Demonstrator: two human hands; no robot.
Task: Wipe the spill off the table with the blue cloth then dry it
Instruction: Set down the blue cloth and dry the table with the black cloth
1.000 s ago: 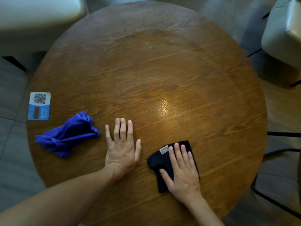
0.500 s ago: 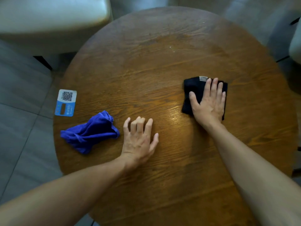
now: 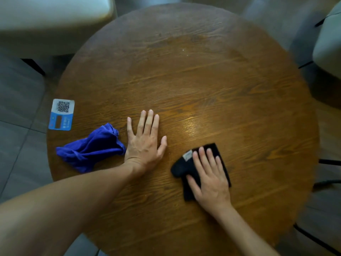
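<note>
The blue cloth lies crumpled near the left edge of the round wooden table. My left hand rests flat on the wood just right of it, fingers spread, holding nothing, its wrist side touching the cloth. My right hand presses flat on a folded black cloth with a small white label, near the table's front middle. No liquid is visible on the wood, only a glossy light patch between the hands.
A blue and white QR-code card sits at the table's left rim. Pale cushioned seats stand at the back left and far right. Black chair legs show at the right over grey floor tiles.
My right hand has slid the black cloth from the far right of the table back toward me to the front middle. My left hand has flattened out beside the blue cloth.
</note>
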